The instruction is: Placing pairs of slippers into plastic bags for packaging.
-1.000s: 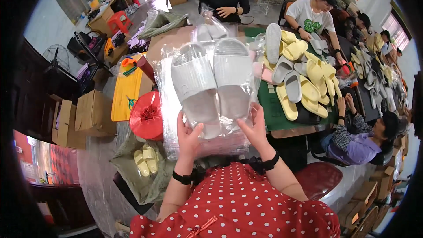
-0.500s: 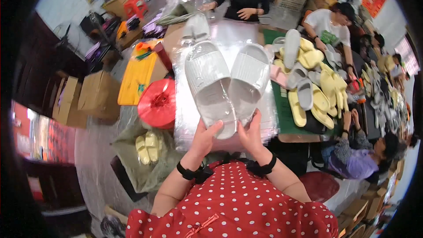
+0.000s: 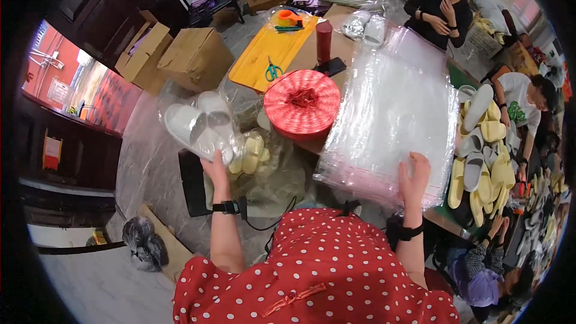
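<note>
Out to the left, my left hand point(image 3: 217, 171) grips the heel end of a pair of light grey slippers point(image 3: 204, 125) in a clear plastic bag. The pair hangs over a green sack point(image 3: 273, 195), beside a pair of bagged yellow slippers point(image 3: 252, 151) lying in it. My right hand point(image 3: 415, 179) rests at the near edge of a stack of clear plastic bags point(image 3: 396, 105) on the table, its fingers apart and holding nothing. Whether its fingertips press on the top bag, I cannot tell.
Left of the bags are a big roll of red twine point(image 3: 302, 103), a yellow board point(image 3: 258, 51) and teal scissors point(image 3: 273, 71). Loose yellow and grey slippers point(image 3: 480, 162) are piled on the right. Cardboard boxes point(image 3: 195, 54) stand on the floor. Co-workers point(image 3: 441, 9) are across and right.
The bagged grey slippers have gone from above the bag stack to the left, over the sack, in my left hand. My right hand has let go of them. The view has swung left.
</note>
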`<state>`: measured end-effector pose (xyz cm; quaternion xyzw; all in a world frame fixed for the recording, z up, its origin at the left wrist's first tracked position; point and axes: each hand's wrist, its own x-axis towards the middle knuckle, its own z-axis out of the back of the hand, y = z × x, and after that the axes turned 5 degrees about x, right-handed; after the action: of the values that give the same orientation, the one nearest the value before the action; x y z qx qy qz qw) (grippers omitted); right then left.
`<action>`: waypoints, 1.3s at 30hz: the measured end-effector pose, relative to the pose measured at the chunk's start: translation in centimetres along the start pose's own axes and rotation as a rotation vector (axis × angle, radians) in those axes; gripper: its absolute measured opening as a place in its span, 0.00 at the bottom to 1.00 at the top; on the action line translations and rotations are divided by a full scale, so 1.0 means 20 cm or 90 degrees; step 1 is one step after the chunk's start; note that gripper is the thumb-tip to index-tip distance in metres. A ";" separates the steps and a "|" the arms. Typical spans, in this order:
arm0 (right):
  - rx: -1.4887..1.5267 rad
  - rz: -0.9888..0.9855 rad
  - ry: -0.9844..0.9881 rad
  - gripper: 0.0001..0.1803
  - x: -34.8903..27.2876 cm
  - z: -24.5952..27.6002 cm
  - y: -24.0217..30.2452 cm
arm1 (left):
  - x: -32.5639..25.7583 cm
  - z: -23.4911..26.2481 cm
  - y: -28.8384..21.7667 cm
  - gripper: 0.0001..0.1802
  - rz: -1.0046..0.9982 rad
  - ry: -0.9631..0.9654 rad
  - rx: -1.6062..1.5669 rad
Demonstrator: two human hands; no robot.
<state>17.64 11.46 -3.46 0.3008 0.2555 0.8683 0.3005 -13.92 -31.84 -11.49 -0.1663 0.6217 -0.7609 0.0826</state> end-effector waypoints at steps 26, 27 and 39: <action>-0.040 -0.024 0.020 0.16 -0.03 -0.08 0.16 | 0.00 -0.22 1.07 0.44 0.617 0.783 0.431; -0.031 -0.011 0.025 0.16 -0.03 -0.09 0.17 | 0.02 -0.18 1.06 0.45 0.610 0.685 0.481; -0.052 -0.013 -0.019 0.19 -0.10 0.01 0.01 | -0.43 -0.74 -0.34 0.30 -0.324 0.258 0.248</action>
<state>18.91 10.07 -3.99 0.2984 0.2182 0.8703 0.3255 -10.55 -13.94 -8.71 -0.1427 0.4077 -0.8786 -0.2038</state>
